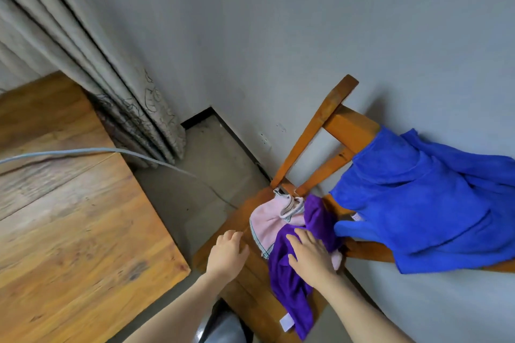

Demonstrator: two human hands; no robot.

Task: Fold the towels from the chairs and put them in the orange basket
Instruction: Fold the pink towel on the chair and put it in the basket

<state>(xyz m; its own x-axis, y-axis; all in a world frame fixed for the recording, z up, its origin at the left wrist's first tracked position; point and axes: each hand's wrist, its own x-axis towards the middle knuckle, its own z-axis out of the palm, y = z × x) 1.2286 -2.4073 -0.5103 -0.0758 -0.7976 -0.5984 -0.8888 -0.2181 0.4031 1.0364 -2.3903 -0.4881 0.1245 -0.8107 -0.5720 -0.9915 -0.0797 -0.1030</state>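
Purple towel [289, 295] lies crumpled on the chair [348, 125] seat. It looks soft, light and limp, so it is best pinched at a corner. Right hand [309, 253] rests flat on it; left hand [227, 250] is loose and holds nothing.

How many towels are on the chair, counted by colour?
Blue towel: 1
Purple towel: 1
Pink towel: 1
Total: 3

Grey plastered wall [306, 22], bare concrete floor [192, 175], beige patterned curtain [111, 78], wooden table [69, 217] at left, black skirting [195, 117]
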